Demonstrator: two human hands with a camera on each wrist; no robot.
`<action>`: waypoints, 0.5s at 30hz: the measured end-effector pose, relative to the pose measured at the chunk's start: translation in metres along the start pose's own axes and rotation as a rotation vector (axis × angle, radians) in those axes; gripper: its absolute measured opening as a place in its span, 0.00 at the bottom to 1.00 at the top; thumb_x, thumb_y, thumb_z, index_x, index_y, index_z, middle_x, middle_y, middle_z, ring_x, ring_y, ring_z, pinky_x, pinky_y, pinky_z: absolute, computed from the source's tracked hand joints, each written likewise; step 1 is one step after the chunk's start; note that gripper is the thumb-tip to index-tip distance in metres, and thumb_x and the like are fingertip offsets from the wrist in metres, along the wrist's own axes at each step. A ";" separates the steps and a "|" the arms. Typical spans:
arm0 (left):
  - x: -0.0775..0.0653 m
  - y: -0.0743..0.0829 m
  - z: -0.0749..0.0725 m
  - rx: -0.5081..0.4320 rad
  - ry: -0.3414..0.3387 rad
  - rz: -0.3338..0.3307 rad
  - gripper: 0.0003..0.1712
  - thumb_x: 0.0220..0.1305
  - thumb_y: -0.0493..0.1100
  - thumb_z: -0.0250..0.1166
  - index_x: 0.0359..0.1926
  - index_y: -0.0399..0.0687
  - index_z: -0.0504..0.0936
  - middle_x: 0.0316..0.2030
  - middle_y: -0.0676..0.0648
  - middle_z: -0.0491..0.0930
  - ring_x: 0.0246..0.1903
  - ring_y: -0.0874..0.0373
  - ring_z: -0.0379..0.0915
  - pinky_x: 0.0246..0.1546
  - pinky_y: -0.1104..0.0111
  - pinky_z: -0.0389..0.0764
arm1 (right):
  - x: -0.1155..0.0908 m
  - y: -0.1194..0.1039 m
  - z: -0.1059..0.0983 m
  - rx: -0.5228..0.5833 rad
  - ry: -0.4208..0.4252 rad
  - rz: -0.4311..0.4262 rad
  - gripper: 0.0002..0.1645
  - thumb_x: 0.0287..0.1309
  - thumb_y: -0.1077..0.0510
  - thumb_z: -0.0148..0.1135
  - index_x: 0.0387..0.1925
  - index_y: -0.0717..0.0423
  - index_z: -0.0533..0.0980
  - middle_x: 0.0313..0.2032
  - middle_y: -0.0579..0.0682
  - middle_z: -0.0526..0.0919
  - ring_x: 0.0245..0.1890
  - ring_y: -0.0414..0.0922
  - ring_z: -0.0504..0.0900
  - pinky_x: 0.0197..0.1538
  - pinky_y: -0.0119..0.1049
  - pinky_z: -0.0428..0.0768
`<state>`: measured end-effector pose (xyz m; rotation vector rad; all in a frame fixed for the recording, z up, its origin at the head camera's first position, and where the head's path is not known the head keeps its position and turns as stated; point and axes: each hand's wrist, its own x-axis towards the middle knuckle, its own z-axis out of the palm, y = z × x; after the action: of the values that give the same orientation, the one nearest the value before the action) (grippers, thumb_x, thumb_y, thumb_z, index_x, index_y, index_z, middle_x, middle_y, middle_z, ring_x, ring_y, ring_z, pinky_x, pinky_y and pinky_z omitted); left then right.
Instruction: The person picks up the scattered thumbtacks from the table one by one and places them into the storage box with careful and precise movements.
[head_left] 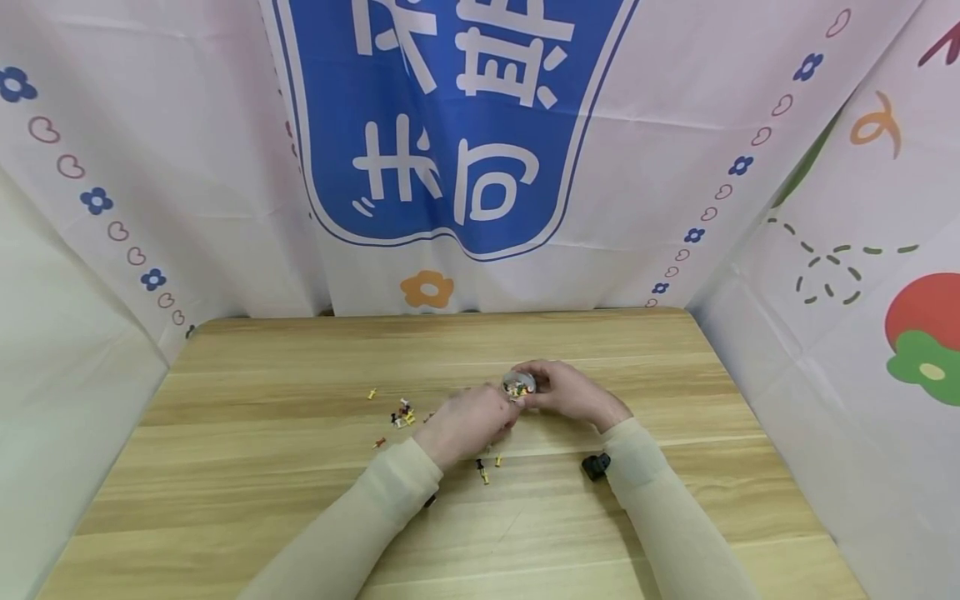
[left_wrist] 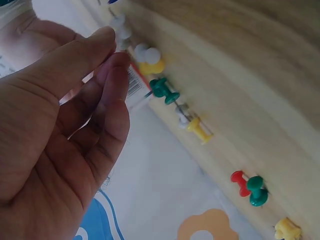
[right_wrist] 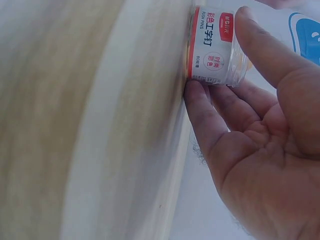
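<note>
My right hand (head_left: 572, 392) holds a small clear jar (right_wrist: 215, 45) around its side, thumb at the rim and fingers against the wall. Its white and red label reads "PUSH PINS", and colored pins show through the open mouth (head_left: 519, 387) in the head view. Right beside the jar is my left hand (head_left: 468, 421), thumb and forefinger drawn together; I cannot tell whether a pin is between them. Beyond those fingertips, the left wrist view shows loose push pins on the table, among them a green one (left_wrist: 164, 91) and a yellow one (left_wrist: 200, 131).
More push pins (head_left: 403, 414) are scattered left of the left hand, with a few nearer the front edge, including a yellow one (head_left: 485, 478). A black device (head_left: 596, 467) is at the right wrist. Printed cloth (head_left: 630, 275) hangs behind the wooden table (head_left: 285, 367).
</note>
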<state>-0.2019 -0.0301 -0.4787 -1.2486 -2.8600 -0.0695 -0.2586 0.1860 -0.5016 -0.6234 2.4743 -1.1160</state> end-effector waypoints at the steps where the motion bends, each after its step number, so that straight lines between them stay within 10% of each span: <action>1: 0.000 0.001 0.001 0.018 0.008 -0.002 0.04 0.71 0.44 0.66 0.36 0.56 0.82 0.27 0.56 0.78 0.24 0.64 0.72 0.18 0.73 0.74 | 0.000 0.000 0.000 -0.002 0.001 0.000 0.35 0.61 0.54 0.73 0.69 0.52 0.74 0.60 0.47 0.82 0.58 0.42 0.80 0.63 0.42 0.77; 15: -0.003 0.000 0.004 0.045 0.027 0.007 0.05 0.71 0.45 0.67 0.35 0.55 0.83 0.28 0.55 0.80 0.25 0.63 0.74 0.20 0.71 0.78 | 0.001 0.001 0.001 0.027 -0.006 0.009 0.37 0.60 0.53 0.74 0.69 0.52 0.74 0.60 0.48 0.82 0.57 0.42 0.80 0.62 0.41 0.78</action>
<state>-0.1997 -0.0318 -0.4824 -1.2404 -2.8178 -0.0211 -0.2594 0.1859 -0.5030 -0.6068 2.4501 -1.1402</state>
